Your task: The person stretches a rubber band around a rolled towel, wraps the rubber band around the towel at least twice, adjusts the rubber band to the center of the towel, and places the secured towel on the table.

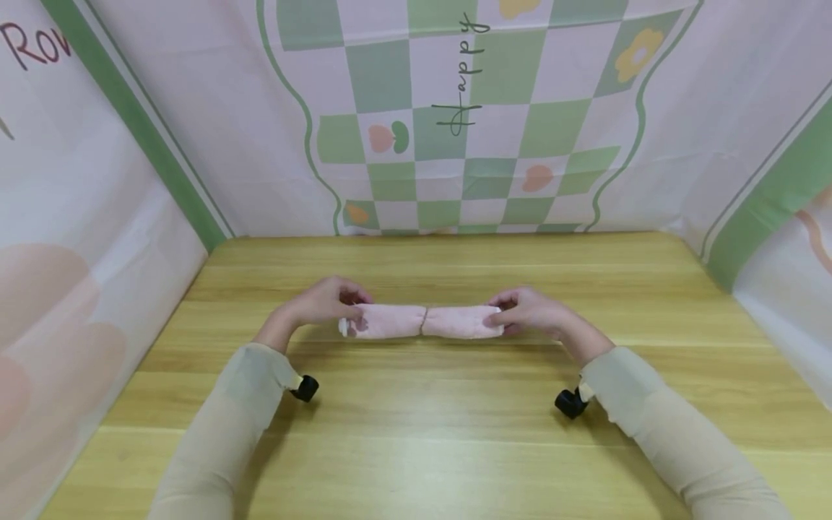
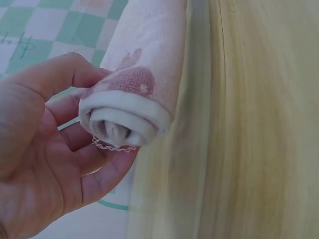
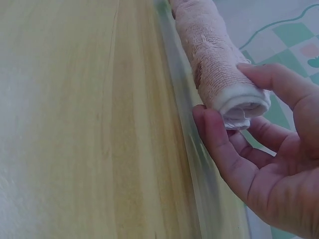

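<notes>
A rolled pink towel (image 1: 390, 321) with white edging lies crosswise in the head view, cinched at its middle by a thin brownish tie (image 1: 425, 321). My left hand (image 1: 331, 300) grips its left end, thumb on the near side and fingers behind. At the other end my right hand (image 1: 529, 314) holds the roll the same way. In the left wrist view the towel's end (image 2: 124, 117) shows its spiral layers, a darker pink patch and a loose looped thread. The right wrist view shows the other rolled end (image 3: 239, 102) between thumb and fingers.
The wooden table (image 1: 429, 433) spreads beneath both arms. A printed cloth (image 1: 442, 130) with green checks hangs behind its far edge, and more cloth hangs at both sides. Black wrist cameras (image 1: 305, 388) sit below the sleeve cuffs.
</notes>
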Tool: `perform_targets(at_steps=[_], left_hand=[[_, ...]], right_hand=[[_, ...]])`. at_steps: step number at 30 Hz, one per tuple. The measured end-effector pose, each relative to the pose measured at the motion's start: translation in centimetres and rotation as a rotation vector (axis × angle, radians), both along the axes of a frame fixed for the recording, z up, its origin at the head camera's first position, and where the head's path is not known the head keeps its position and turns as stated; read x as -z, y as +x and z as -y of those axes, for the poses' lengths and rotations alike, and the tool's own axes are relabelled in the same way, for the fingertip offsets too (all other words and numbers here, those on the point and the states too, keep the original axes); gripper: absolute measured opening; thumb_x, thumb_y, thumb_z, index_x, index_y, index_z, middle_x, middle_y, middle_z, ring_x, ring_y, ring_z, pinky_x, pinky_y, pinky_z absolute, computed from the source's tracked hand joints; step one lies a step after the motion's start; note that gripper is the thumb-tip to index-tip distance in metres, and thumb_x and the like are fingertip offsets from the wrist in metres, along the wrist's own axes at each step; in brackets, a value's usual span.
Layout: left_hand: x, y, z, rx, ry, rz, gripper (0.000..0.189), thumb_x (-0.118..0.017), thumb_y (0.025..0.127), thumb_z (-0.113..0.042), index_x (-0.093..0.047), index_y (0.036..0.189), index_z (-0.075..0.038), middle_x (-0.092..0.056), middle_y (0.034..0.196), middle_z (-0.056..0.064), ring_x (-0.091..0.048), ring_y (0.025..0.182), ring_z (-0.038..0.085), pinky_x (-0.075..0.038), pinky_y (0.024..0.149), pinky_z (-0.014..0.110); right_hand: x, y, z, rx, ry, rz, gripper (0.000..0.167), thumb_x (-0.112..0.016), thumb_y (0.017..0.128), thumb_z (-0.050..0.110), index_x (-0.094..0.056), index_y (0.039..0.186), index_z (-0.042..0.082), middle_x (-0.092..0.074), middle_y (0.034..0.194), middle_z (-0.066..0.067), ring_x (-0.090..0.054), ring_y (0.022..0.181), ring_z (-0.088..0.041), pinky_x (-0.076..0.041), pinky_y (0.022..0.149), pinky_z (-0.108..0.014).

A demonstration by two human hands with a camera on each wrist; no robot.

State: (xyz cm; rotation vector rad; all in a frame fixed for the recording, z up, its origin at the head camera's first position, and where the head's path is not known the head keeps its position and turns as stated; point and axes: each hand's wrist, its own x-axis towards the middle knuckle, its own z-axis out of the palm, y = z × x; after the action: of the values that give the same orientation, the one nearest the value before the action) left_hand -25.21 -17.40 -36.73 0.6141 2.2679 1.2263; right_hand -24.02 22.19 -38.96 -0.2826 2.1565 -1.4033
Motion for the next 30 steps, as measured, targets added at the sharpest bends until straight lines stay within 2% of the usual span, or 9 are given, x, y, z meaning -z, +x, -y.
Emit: perform_targets(at_steps=[8,11,15,18,23,30], left_hand=[[0.04,-0.13,0.18,0.019,-0.034,0.039,0.031,-0.059,0.099,-0.003,-0.062,0.127,0.011,-0.072,0.099,0.014,-0.071,0.08,0.021,-0.058,0.081,0.037],[0.07,-0.17,0.29,0.027,-0.053,0.014,0.03,-0.06,0.1,-0.004,-0.063,0.126,0.01,-0.073,0.099,0.013,-0.071,0.082,0.021,-0.057,0.082,0.036],[0.12,-0.21,0.3,0.036,-0.099,-0.038,0.028,-0.061,0.099,-0.005,-0.067,0.123,0.008,-0.072,0.108,0.013,-0.069,0.087,0.018,-0.056,0.083,0.033],[0.25,-0.31,0.28,0.034,-0.115,-0.04,0.027,-0.061,0.099,-0.005,-0.067,0.123,0.007,-0.071,0.114,0.014,-0.068,0.089,0.018,-0.056,0.083,0.033],[0.45,-0.41,0.23,0.033,-0.125,-0.032,0.027,-0.062,0.098,-0.004,-0.068,0.122,0.007,-0.071,0.111,0.013,-0.068,0.088,0.018,-0.055,0.082,0.032],[0.55,-0.32,0.28,0.009,-0.148,-0.029,0.023,-0.064,0.1,-0.007,-0.069,0.119,0.005,-0.071,0.104,0.01,-0.067,0.089,0.019,-0.054,0.081,0.032]], right_hand=[[0.31,-0.2,0.01,-0.012,0.0,0.029,0.049,-0.069,0.097,0.009,-0.051,0.133,-0.017,-0.062,0.113,-0.018,-0.066,0.09,-0.02,-0.059,0.084,-0.034],[0.4,-0.27,-0.03,-0.01,0.002,0.031,0.049,-0.069,0.097,0.01,-0.051,0.134,-0.017,-0.063,0.113,-0.018,-0.067,0.09,-0.02,-0.059,0.084,-0.034],[0.43,-0.38,-0.01,-0.018,0.016,0.028,0.051,-0.069,0.097,0.012,-0.051,0.135,-0.017,-0.063,0.115,-0.018,-0.066,0.089,-0.019,-0.058,0.083,-0.034],[0.37,-0.46,0.03,-0.03,0.039,0.021,0.052,-0.07,0.097,0.014,-0.052,0.136,-0.016,-0.063,0.116,-0.019,-0.066,0.089,-0.019,-0.058,0.083,-0.034],[0.22,-0.51,-0.01,-0.052,0.056,0.017,0.052,-0.07,0.097,0.013,-0.052,0.135,-0.018,-0.065,0.112,-0.017,-0.066,0.086,-0.019,-0.059,0.083,-0.035],[0.31,-0.61,-0.36,-0.091,0.025,0.022,0.05,-0.068,0.098,0.01,-0.051,0.133,-0.021,-0.068,0.103,-0.013,-0.068,0.084,-0.018,-0.059,0.083,-0.035]])
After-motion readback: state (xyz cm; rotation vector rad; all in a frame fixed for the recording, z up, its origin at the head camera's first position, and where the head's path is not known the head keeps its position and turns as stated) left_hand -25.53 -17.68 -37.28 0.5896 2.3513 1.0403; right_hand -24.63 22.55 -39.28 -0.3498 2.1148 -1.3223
